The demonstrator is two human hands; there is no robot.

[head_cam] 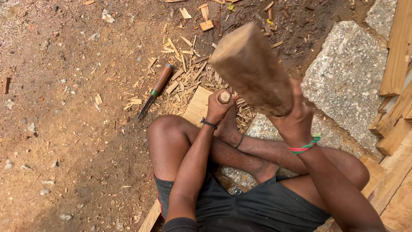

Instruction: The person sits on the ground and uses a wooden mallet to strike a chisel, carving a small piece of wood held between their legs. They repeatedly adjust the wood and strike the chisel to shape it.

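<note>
Much of the work is hidden. The left hand [219, 105] is wrapped in a closed grip around the wooden handle of a chisel [224, 97]; only the round butt end of that handle shows above the fist, and the blade below is covered by the hand and wrist, so where its edge sits cannot be made out. The right hand [296, 120] is closed around the lower end of a heavy wooden mallet [251, 68], a thick squared block raised up close to the camera; its handle is wholly buried in the fist, and the block covers the ground behind it. The mallet's near part stands above and to the right of the chisel butt, apart from it.

Under the left hand lies a flat wooden board [198, 105], partly hidden by the forearm and the bent knee, running back beneath the legs; a strip of it comes out again at the bottom edge. The foot beside the left hand seems to press on it, though the contact is hard to see.

A second chisel [155, 90] with a brown handle lies on the dirt ground [64, 129] left of the board, among wood chips [184, 64]. A granite block [343, 81] sits at right, and stacked timber [397, 86] is cut off by the frame
</note>
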